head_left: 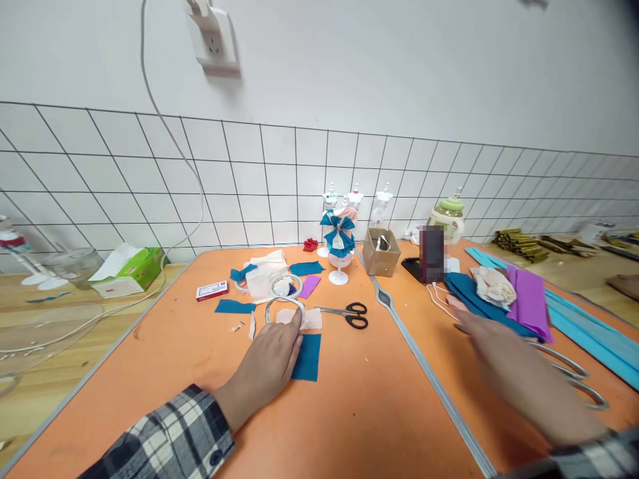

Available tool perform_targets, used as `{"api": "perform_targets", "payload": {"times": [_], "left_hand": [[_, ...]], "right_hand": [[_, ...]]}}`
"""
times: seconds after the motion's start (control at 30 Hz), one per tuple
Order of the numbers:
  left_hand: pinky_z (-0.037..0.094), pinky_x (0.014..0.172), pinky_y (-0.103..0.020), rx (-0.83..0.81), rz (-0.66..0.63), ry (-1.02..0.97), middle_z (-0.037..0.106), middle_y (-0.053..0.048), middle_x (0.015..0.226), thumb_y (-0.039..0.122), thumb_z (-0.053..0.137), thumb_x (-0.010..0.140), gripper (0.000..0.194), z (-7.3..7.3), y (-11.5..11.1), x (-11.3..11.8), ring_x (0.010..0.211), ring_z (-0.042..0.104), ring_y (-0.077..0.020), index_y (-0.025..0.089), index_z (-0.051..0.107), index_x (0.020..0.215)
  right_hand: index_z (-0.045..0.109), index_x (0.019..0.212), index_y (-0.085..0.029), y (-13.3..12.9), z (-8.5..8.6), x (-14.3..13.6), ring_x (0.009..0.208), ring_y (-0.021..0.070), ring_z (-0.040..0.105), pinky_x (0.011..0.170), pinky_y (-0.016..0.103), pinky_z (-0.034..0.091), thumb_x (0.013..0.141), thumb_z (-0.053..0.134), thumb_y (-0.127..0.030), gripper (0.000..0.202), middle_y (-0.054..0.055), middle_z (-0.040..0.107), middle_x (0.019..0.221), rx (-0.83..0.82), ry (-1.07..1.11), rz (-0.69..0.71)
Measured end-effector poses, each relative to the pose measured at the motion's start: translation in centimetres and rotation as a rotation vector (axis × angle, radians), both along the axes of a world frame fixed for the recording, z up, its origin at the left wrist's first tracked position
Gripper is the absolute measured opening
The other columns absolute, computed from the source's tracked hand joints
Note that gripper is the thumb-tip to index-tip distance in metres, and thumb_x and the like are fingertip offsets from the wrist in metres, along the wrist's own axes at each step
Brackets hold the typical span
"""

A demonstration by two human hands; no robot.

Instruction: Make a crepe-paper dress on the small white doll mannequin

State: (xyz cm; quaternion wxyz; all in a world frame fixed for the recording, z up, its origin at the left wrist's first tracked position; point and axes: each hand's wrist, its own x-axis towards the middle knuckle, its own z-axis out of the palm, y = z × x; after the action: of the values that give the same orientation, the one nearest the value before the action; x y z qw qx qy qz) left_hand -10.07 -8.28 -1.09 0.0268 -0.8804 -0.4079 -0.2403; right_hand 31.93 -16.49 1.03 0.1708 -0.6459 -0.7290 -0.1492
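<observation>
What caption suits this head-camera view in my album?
Left hand at a pale ring, right hand near folded fabric, scissors between them.

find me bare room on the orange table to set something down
Bare patches: below the black-handled scissors, between the teal square and gray strip; and left of the left hand, toward the left edge of the table. Crowded: around the pale rings and fabric scraps, and by the right hand, where purple fabric and silver loops lie.

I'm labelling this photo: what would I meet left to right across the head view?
Green tissue box, red-and-white box, dress form with teal bow, cardboard box, green-lidded bottle, purple cloth.
</observation>
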Motion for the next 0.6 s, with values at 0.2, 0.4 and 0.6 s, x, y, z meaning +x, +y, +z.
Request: {"api": "perform_targets", "payload": {"times": [0.2,0.4,0.6], "left_hand": [[0.051,0.077,-0.042,0.005,-0.040,-0.044,0.071,-0.009,0.097,0.019,0.030,0.101,0.050,-0.3,0.4,-1.0,0.083,0.064,-0.0257,0.019,0.019,0.149],[0.053,0.078,-0.038,-0.140,0.083,-0.148,0.072,-0.010,0.100,0.024,0.033,0.100,0.042,0.2,0.6,-1.1,0.089,0.067,-0.0253,0.017,0.038,0.141],[0.054,0.076,-0.039,-0.179,0.130,-0.178,0.073,-0.012,0.103,0.024,0.034,0.099,0.044,-0.5,1.2,-0.3,0.090,0.069,-0.0259,0.016,0.040,0.142]], "right_hand": [[0.064,0.114,-0.024,1.9,5.1,-17.7,0.094,0.0230,0.066,0.081,0.035,0.053,0.086,0.059,-0.028,0.030,0.007,0.072,0.102,-0.437,-0.043,0.643],[0.061,0.099,-0.022,7.4,1.2,-22.8,0.082,0.0224,0.060,0.071,0.034,0.046,0.093,0.051,-0.040,0.022,0.008,0.066,0.088,0.161,0.341,0.763],[0.057,0.113,-0.021,13.0,-2.5,-23.4,0.095,0.0239,0.058,0.079,0.036,0.048,0.086,0.063,-0.048,0.038,0.010,0.065,0.107,0.326,0.432,0.835]]}}
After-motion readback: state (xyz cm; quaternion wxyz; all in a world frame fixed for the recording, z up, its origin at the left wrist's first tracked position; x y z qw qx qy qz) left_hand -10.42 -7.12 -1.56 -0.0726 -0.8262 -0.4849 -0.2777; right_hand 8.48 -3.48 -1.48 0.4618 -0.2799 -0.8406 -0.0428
